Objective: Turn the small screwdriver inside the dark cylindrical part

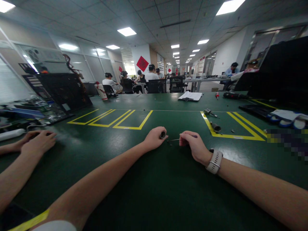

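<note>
My left hand (154,138) is closed around a short, hollow metal cylinder (163,134), its round open end facing me. To its right, my right hand (192,144) grips a thin screwdriver (174,140) whose slim shaft points left toward the cylinder. The tip is apart from the cylinder, just above the green table (154,173). Beneath the tip lies a tiny dark part (171,145), too small to name. Inside the right yellow outline lie a second metal cylinder (215,127) and a metal piece with a thin pin (210,112).
A co-worker's hands (39,142) rest on the table at the left. Farther back are a clipboard with papers (190,96), a dark power tool (234,95) and a white-and-blue glove (288,118). A black panel (62,89) stands at the left; several people sit beyond.
</note>
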Demonstrator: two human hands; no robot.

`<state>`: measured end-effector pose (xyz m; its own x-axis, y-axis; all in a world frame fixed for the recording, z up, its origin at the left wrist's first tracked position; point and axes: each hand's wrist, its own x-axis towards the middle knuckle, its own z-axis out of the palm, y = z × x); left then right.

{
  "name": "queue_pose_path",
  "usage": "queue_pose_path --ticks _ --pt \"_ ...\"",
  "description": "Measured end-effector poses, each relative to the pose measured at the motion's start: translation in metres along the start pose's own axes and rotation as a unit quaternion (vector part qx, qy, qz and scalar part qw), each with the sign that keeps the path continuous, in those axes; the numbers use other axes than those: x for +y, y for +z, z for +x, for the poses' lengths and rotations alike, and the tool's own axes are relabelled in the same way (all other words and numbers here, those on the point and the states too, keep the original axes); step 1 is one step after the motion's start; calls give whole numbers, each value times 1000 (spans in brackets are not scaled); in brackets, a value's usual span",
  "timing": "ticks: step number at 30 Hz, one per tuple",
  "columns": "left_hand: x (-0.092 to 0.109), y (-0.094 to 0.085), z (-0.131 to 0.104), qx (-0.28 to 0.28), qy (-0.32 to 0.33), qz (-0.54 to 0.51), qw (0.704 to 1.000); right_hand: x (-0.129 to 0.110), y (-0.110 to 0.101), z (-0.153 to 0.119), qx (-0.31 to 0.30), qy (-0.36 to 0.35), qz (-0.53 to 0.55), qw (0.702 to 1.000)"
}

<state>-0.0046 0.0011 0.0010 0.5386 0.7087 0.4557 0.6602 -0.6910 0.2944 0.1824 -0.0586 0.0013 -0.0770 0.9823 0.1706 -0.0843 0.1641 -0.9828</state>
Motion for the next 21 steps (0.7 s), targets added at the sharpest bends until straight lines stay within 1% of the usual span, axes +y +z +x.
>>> queue_pose_path --ticks 4,10,14,17,21 --pt "6 -3 -1 6 0 -32 999 1 2 1 -6 -2 -9 1000" --pt "10 -7 -4 -59 32 -100 993 -6 3 -2 -10 16 -17 1000" --pt "11 -7 -3 -75 35 -109 991 -7 3 -3 -8 11 -14 1000" --pt "11 -7 -3 -78 31 -116 990 -4 0 -1 23 3 6 1000" --pt "10 -7 -3 -82 28 -132 987 2 -4 4 102 0 45 994"
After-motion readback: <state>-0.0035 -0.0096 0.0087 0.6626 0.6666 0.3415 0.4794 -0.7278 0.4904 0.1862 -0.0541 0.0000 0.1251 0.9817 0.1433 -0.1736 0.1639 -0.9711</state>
